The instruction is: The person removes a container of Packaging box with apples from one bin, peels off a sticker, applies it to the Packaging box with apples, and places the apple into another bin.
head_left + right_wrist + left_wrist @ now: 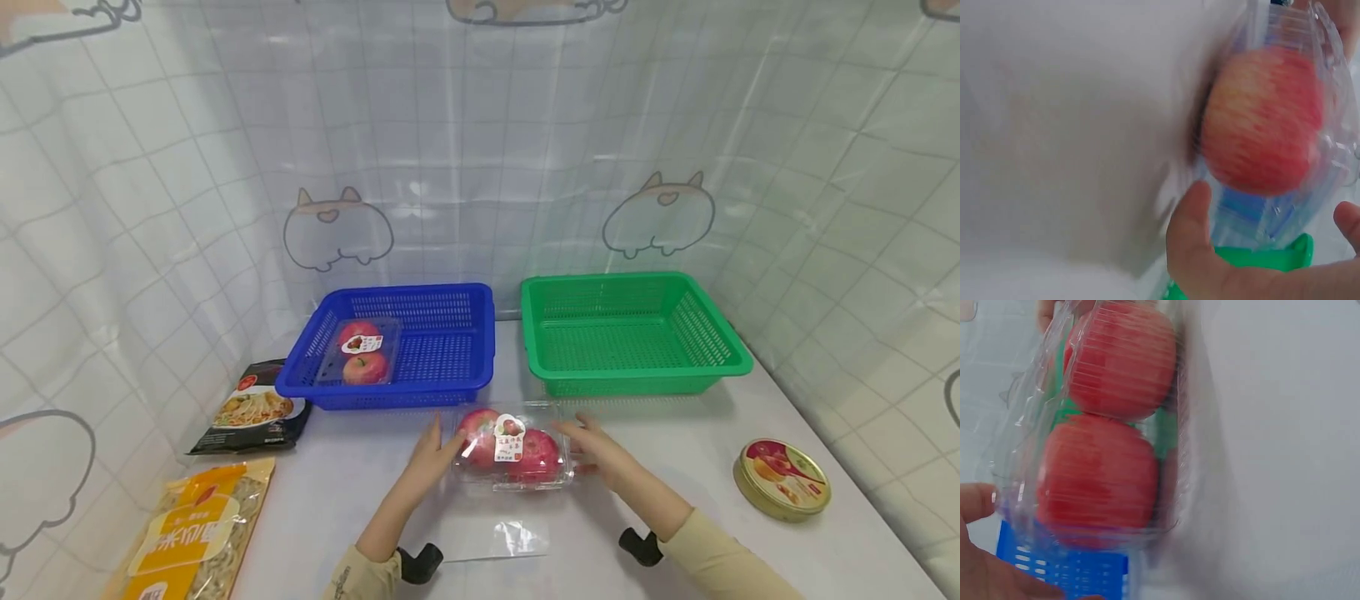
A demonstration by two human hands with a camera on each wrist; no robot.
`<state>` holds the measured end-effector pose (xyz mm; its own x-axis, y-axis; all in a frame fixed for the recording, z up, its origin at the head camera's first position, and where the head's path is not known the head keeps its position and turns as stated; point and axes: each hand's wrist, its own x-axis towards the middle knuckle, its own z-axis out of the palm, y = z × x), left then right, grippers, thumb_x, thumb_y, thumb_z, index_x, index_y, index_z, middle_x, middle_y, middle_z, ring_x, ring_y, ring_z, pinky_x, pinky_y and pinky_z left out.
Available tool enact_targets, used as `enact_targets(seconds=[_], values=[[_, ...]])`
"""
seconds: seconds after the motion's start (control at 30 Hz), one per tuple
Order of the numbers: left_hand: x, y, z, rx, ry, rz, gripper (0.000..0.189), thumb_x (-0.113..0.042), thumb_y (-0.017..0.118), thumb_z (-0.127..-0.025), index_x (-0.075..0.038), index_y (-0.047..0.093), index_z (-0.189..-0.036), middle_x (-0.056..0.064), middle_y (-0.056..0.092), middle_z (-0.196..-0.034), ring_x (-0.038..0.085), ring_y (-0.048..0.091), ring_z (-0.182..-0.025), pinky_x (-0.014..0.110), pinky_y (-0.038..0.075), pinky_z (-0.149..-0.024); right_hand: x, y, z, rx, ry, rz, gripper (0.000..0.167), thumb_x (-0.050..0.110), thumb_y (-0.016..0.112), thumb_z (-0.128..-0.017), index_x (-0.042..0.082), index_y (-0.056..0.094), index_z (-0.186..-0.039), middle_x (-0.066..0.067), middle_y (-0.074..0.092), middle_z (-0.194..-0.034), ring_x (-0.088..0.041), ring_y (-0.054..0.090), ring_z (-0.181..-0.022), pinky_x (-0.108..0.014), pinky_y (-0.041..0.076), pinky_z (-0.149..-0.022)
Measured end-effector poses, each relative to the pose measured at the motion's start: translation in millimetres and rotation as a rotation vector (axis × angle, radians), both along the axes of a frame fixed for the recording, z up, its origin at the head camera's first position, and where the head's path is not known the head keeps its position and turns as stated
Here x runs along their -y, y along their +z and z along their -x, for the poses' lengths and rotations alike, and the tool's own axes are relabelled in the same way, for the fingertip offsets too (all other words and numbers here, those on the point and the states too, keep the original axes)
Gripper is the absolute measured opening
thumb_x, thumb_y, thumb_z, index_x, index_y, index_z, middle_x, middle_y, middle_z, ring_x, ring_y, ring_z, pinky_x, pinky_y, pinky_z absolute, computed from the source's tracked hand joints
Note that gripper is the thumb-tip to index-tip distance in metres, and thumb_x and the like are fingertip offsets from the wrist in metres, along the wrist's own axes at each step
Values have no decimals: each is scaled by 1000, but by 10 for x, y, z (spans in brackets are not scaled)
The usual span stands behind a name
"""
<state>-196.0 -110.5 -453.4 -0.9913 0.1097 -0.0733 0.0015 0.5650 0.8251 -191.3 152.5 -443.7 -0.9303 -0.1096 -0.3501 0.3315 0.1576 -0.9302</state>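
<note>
A clear plastic box of red apples (pixel 510 447) with a white label on its lid is in front of the two baskets in the head view. At its left end is my left hand (pixel 431 454), its thumb at the box edge in the left wrist view. My right hand (pixel 607 454) is at the opposite end, thumb and fingers spread around the corner. In the right wrist view one apple (pixel 1263 122) shows through the plastic, with the fingertips right beside the box wall. Neither hand's fingers are curled.
Behind stand a blue basket (pixel 382 398), with another apple box (pixel 365 367) inside, and a green basket (pixel 637 385). On the left lie a black noodle packet (pixel 258 408) and a yellow food bag (pixel 195 533). A round tin (pixel 783 479) sits at the right.
</note>
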Motion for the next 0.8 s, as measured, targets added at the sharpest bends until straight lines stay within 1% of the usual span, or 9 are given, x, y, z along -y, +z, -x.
enact_targets(seconds=[0.03,0.13,0.23,0.4,0.53,0.6,0.67,0.73,0.8], values=[[0,-8,9,22,-12,-42,71,-33,45,-96,21,20,-135,41,24,-137,52,20,-129,60,17,-104,6,-21,-7,37,5,30,90,42,57,-85,-6,8,-143,-34,25,-135,-46,34,-119,-50,44,-87],[-15,-18,19,79,-49,-176,64,-28,41,-97,24,25,-131,41,29,-135,51,23,-129,57,19,-106,43,-83,-24,77,30,92,83,46,55,-84,-5,21,-140,-33,26,-133,-46,31,-119,-54,44,-86],[-50,-27,16,115,-61,-242,62,-26,39,-97,24,24,-130,42,29,-134,51,24,-129,56,21,-105,93,-105,-41,106,21,124,72,44,55,-85,-2,30,-135,-29,28,-133,-45,30,-119,-54,47,-81],[-134,-45,-6,124,-16,-248,60,-25,37,-97,22,20,-131,43,25,-135,52,21,-129,57,19,-105,152,-69,-79,122,-13,135,67,37,50,-89,-3,27,-136,-29,26,-133,-46,29,-119,-53,50,-74],[-181,-35,-58,110,11,-263,55,-22,38,-96,21,24,-127,41,32,-130,50,29,-126,56,25,-103,159,-34,-124,125,-28,108,64,32,48,-91,-5,26,-138,-31,27,-134,-48,29,-119,-61,45,-80],[-182,-8,-108,121,20,-272,55,-22,40,-96,21,24,-126,40,34,-128,47,36,-121,52,34,-98,151,-29,-156,123,-35,96,61,29,48,-91,-6,28,-137,-32,28,-134,-50,28,-119,-65,39,-84],[-171,31,-159,157,31,-300,53,-22,43,-94,17,25,-124,36,39,-122,41,46,-109,46,44,-84,134,-10,-198,129,-44,88,59,28,49,-91,-6,32,-136,-30,31,-133,-49,29,-119,-66,37,-86],[-149,85,-214,204,29,-344,52,-25,45,-92,11,25,-123,31,40,-120,35,49,-103,39,46,-74,115,16,-236,118,-46,75,58,28,51,-90,-5,35,-135,-29,34,-133,-48,32,-117,-61,42,-83],[-121,138,-258,258,19,-398,52,-29,47,-91,6,23,-122,28,39,-119,32,48,-102,37,46,-72,89,55,-260,95,-38,50,57,29,51,-90,-5,37,-135,-27,37,-131,-45,37,-114,-53,47,-76]])
